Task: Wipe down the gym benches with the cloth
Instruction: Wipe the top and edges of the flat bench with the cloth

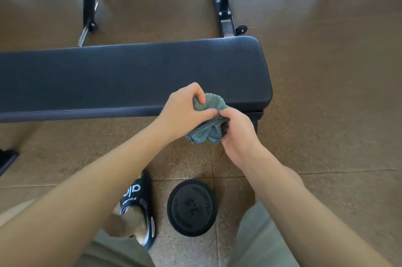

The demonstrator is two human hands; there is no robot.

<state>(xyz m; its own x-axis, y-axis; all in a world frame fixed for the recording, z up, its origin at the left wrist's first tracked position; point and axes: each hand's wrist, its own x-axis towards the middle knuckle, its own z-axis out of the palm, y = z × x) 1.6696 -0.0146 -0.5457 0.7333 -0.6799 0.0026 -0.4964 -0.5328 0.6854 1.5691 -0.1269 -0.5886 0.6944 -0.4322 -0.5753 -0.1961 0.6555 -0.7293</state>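
Both hands bunch a cloth above the near edge of a gym bench.

Head view: both forearms reach forward and meet in the middle. The left hand [185,105] curls its fingers and thumb round the upper part of the grey-green cloth [207,121]; the right hand [238,134] pinches its lower, mesh-edged folds. The cloth hangs crumpled over the front edge of the black padded surface [108,77]. A weight plate [192,207] lies on the floor beside a sandal [139,203].
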